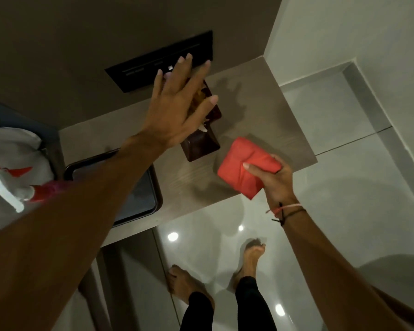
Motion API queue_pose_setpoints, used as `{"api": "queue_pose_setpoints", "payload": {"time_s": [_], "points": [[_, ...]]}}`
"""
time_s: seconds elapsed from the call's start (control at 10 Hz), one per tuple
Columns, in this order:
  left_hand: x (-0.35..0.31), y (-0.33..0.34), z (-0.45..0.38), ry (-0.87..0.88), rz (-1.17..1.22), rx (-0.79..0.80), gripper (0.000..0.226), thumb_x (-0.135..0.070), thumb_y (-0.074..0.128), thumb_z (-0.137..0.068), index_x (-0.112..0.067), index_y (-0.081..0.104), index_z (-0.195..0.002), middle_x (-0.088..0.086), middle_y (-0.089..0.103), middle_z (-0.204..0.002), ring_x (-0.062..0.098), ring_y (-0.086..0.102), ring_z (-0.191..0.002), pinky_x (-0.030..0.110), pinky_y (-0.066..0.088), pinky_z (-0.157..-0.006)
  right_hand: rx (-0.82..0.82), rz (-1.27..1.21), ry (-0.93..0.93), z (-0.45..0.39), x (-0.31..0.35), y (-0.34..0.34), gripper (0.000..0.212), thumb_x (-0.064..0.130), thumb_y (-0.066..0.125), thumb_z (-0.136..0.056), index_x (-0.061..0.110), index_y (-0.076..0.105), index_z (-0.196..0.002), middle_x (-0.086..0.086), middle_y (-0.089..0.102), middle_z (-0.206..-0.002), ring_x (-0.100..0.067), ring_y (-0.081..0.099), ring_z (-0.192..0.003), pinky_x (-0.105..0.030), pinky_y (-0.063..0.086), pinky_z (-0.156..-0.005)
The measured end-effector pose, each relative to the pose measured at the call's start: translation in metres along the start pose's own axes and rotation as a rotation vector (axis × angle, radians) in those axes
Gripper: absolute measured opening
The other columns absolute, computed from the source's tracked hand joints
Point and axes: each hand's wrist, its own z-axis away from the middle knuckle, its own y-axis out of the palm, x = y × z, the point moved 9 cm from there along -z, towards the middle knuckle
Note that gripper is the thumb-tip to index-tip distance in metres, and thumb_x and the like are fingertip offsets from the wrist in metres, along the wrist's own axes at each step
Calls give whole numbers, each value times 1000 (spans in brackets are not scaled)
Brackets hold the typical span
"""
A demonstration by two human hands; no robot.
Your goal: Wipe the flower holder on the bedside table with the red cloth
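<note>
A dark brown, glossy flower holder [201, 145] stands on the bedside table [261, 103], with dried flowers inside it. My left hand [175, 103] hovers over its top with the fingers spread and hides most of the flowers. My right hand [276, 180] grips a folded red cloth [244, 168], held just right of the holder's base and apart from it.
A black tray [139, 197] lies on the table's left part under my forearm. A white and red spray bottle [7, 185] is at the far left. A black switch panel [158, 60] sits on the wall behind. Glossy tiled floor [344, 211] lies to the right.
</note>
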Motion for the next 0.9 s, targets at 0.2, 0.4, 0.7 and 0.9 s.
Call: {"api": "queue_pose_setpoints", "payload": {"time_s": [0.2,0.4,0.7,0.9], "points": [[55,-31,112,-269,487,-406,39,-39,47,-107,-9,67,-122,10,68,-115,18,66,-105,40,55,-89,353,-352,326,58,-26,81,49,7,70,-83,2,63,-132,-14,74,-123,-25,71,-115,-36,59,-96],[113,69,215,-899,1156,51,30,-36,70,-91,-19,75,-116,-3,81,-105,25,74,-110,36,61,-90,544,-261,456,73,-43,179,37,-1,59,-96,1,62,-133,-12,74,-123,-21,73,-107,-38,58,-97],[203,68,235,-1042,836,-111,47,-6,68,-93,-7,60,-139,14,71,-127,32,66,-120,38,51,-107,430,516,146,47,-53,294,51,-4,60,-94,6,53,-143,-18,68,-132,-22,64,-110,-39,51,-106],[171,66,235,-936,640,191,56,-9,53,-97,-8,41,-152,20,44,-155,42,53,-134,45,44,-115,610,905,16,86,-33,292,78,0,55,-92,23,26,-160,-12,50,-154,-32,53,-136,-46,44,-115]]}}
